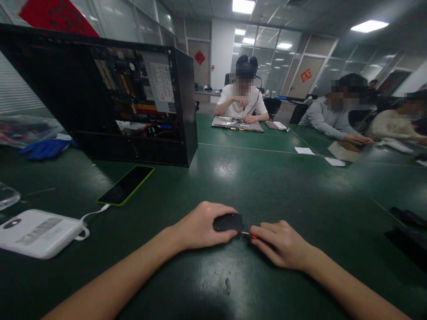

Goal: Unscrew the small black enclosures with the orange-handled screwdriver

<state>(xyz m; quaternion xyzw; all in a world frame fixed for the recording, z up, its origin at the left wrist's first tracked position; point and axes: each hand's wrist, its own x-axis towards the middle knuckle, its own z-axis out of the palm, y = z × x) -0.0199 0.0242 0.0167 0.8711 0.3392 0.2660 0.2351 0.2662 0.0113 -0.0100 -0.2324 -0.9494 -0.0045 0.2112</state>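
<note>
My left hand (207,226) grips a small black object (228,222) by its edges, low over the green table, with the thumb on the near side and the fingers on the far side. From the right, my right hand (278,242) holds a small screwdriver (254,236) with a red handle, mostly covered by the fingers. Its thin metal shaft points left and meets the right end of the black object. Whether the tip sits in a screw or a gap is too small to tell.
An open computer case (193,111) stands at the back left. Nearer lie a phone (126,186) cabled to a white power bank (42,233), and blue gloves (46,149). Across the green table (213,284), a person (243,95) works at a flat panel (238,124); others sit right.
</note>
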